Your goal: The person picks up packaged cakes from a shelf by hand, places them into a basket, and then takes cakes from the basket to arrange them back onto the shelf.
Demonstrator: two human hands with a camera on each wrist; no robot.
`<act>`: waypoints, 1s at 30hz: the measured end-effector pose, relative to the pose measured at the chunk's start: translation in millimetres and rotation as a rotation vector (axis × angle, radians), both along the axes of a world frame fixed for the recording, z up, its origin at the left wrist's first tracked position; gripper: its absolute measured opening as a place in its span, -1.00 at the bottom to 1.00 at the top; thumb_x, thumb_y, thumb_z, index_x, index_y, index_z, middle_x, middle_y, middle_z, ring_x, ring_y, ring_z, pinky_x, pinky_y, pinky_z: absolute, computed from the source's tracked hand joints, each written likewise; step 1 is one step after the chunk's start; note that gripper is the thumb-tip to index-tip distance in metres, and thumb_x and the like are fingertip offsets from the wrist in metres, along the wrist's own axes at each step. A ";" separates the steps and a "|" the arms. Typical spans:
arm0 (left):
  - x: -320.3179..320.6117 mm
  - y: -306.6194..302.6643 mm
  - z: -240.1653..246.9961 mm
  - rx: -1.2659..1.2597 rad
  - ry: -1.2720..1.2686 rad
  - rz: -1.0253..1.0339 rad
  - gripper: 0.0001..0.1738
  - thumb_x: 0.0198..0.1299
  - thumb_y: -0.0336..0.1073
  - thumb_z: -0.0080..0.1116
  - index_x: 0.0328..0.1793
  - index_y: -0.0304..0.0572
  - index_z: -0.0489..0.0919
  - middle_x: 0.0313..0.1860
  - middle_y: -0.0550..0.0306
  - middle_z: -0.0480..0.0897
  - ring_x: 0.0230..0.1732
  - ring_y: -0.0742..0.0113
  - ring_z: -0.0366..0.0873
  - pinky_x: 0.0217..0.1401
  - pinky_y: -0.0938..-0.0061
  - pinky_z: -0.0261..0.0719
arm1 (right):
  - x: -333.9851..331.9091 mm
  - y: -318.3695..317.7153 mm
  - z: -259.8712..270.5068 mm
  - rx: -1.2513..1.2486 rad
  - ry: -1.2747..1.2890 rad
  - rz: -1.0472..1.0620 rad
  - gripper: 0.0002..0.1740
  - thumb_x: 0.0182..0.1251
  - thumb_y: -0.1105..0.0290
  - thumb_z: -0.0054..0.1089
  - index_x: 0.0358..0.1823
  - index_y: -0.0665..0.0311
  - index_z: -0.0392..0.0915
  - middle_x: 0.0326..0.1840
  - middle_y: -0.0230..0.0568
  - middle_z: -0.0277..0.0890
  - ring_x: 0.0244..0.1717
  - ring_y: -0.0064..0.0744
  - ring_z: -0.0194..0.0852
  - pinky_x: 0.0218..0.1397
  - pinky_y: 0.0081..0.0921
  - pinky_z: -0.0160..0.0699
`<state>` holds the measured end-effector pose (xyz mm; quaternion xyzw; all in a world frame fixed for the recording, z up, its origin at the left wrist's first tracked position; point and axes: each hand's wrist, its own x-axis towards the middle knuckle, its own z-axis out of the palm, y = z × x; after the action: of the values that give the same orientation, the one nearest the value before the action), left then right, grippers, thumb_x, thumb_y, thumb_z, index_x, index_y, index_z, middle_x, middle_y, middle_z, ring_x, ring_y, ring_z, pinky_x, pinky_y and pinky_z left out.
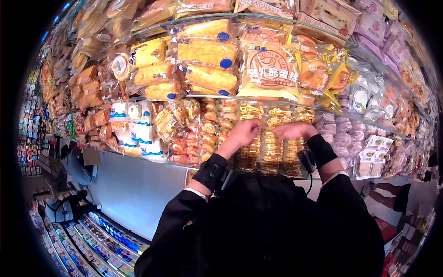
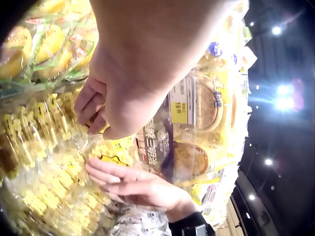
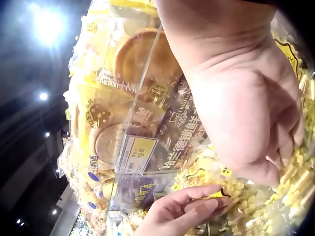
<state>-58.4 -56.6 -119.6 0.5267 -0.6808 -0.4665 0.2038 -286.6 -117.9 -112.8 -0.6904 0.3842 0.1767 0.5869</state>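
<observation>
Side by side, both hands are over rows of small gold-wrapped snack packets [image 1: 272, 150] on the lower shelf. My left hand [image 1: 245, 134] has its fingers curled, and in the right wrist view its thumb and fingers pinch the yellow-and-black edge of a small yellow packet [image 3: 220, 194]. Most of that packet is hidden by the hand. The right hand [image 1: 296, 131] lies palm down, its fingers extended over the packets. In the left wrist view, those fingertips [image 2: 96, 164] are right at a yellow wrapper with a black line.
A glass shelf edge with a price tag [image 3: 139, 155] runs just above the hands. Larger bagged cakes [image 1: 269, 69] fill the upper shelf. White packs [image 1: 140, 134] stand to the left, pale purple packets [image 1: 341, 134] to the right. Another person [image 1: 76, 161] is in the aisle at left.
</observation>
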 end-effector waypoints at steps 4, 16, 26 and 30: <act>-0.8 -4.3 -3.7 -0.049 -0.072 0.046 -0.71 0.19 -0.42 0.09 0.06 -0.14 0.58 -0.28 -0.06 0.69 -0.23 0.18 0.67 -0.14 0.38 0.58 | 1.2 -13.5 -12.7 0.038 0.007 -0.031 -0.34 0.24 0.37 0.10 0.39 0.36 0.23 0.41 -0.14 0.27 0.39 -0.37 0.20 0.39 -0.53 0.17; 19.4 18.2 24.4 -0.084 0.165 -0.085 -0.70 0.20 -0.43 0.16 0.09 -0.20 0.55 -0.27 0.03 0.70 -0.22 0.24 0.68 -0.18 0.36 0.61 | -15.3 -5.1 -21.5 0.161 -0.113 -0.068 -0.43 0.33 0.42 0.09 0.39 0.18 0.30 0.34 -0.29 0.37 0.27 -0.43 0.33 0.30 -0.49 0.29; 195.8 54.4 46.9 -0.487 -0.733 0.682 0.13 -0.15 0.06 0.49 0.45 -0.38 0.14 0.37 -0.59 0.14 0.34 -0.44 0.18 0.37 0.01 0.24 | -18.6 104.7 65.6 0.461 -0.505 -0.339 -0.61 0.41 0.52 0.02 0.24 0.39 0.44 0.31 -0.16 0.41 0.32 -0.43 0.34 0.37 -0.53 0.31; 196.4 45.2 23.1 -0.555 -0.690 0.716 -0.16 0.12 -0.05 0.29 0.38 -0.46 0.22 0.29 -0.56 0.29 0.31 -0.39 0.26 0.35 0.06 0.28 | -27.1 123.4 61.7 0.418 -0.587 -0.429 -0.60 0.45 0.43 -0.02 0.27 0.32 0.42 0.30 -0.26 0.43 0.31 -0.50 0.34 0.33 -0.58 0.32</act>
<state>138.0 -11.4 -96.5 0.7731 -0.5841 0.0270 0.2458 -313.7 5.4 -51.1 -0.4819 0.2916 -0.0793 0.8225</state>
